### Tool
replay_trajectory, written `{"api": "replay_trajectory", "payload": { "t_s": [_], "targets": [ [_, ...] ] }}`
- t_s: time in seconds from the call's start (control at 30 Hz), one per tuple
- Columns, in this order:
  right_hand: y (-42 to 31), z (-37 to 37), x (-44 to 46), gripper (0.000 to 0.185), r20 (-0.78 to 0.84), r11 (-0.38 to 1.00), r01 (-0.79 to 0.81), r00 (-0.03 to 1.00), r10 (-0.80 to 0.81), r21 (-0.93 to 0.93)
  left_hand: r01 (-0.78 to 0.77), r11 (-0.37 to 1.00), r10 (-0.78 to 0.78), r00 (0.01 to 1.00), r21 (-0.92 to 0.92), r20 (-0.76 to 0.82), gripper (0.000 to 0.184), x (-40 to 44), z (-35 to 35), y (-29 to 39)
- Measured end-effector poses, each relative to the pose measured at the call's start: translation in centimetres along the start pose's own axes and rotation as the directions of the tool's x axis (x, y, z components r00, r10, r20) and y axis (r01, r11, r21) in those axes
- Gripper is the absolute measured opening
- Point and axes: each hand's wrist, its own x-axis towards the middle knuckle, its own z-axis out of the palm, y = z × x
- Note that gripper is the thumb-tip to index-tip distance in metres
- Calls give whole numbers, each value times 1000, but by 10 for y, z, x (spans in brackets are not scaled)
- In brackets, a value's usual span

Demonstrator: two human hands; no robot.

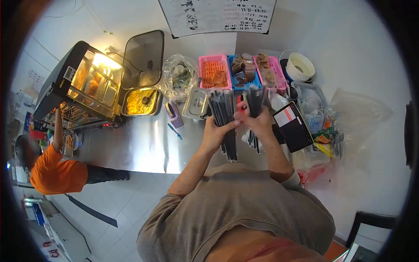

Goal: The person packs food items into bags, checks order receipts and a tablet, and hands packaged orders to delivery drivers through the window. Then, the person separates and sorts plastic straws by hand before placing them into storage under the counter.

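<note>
A thick bundle of long black straws [221, 105], which look wrapped in clear film, stands roughly upright in my left hand [213, 134], with the fingers wrapped round it. My right hand [261, 124] is closed round a second bundle of black straws [253, 101]; its lower ends show beneath the hand. Both hands are close together in front of my chest, above the counter's front edge. Just left of the left bundle is a lidded steel container [195, 103]. A black tablet [292, 126] stands to the right of my right hand.
Pink basket [202, 70], blue basket [230, 61] and second pink basket [279, 72] line the wall. Leftward are a tape dispenser [173, 115], blue pen [175, 131], yellow food tray [124, 109] and lit warming cabinet [87, 83]. A person in orange [59, 172] stands far left.
</note>
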Motion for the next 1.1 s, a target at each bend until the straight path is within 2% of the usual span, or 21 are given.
{"api": "replay_trajectory", "payload": {
  "t_s": [0.07,0.1,0.2,0.3,0.4,0.5,0.6,0.63,0.73,0.77,0.8,0.9,0.97,1.0,1.07,1.1],
  "targets": [
    [-8,21,-4,18,-46,982,68,996,-77,-174,-56,996,55,998,71,13,20,2,-1,-4],
    [8,18,1,20,-42,995,31,998,-35,-90,-86,991,84,996,105,19,21,3,-1,-5],
    [-3,21,-1,18,-48,998,-64,997,66,26,-16,996,15,1000,-93,-7,22,-3,4,6],
    [-8,22,-2,17,7,994,-105,994,105,18,-97,991,94,995,-91,-35,22,0,1,0],
    [-2,26,0,16,-93,994,-78,992,85,79,-84,985,74,995,-149,-67,20,2,-1,-5],
    [6,28,6,16,-241,984,113,968,-77,140,-53,990,48,998,-133,-41,19,5,-10,-6],
    [17,8,14,19,-90,963,-13,995,39,271,-37,995,39,999,-90,15,20,6,-9,1],
    [4,11,11,19,-84,999,16,996,-20,-51,-38,998,40,999,-45,37,21,7,-9,1],
    [-1,18,7,18,11,997,-70,997,70,-23,-61,996,57,996,58,71,22,9,-9,-2],
    [1,21,7,16,-41,994,-103,994,104,43,-82,994,78,995,70,59,23,10,-8,-4],
    [1,24,7,15,-70,997,-54,996,57,52,-104,991,100,994,82,45,24,10,-7,-6],
    [6,27,10,13,-168,993,105,981,-94,56,13,993,-17,999,-115,-32,21,4,0,4],
    [20,22,18,13,-238,975,222,949,-209,28,-64,997,63,998,-32,-31,19,11,-10,-8],
    [20,20,18,13,-246,966,188,959,-142,177,-104,995,104,994,9,-29,17,14,-16,-14],
    [7,19,16,14,-234,882,115,972,-5,457,-57,995,54,998,-84,-45,15,8,-6,1],
    [0,17,16,18,-189,861,109,982,-15,496,-34,991,28,998,-132,-51,14,6,-3,6]
  ]
}}
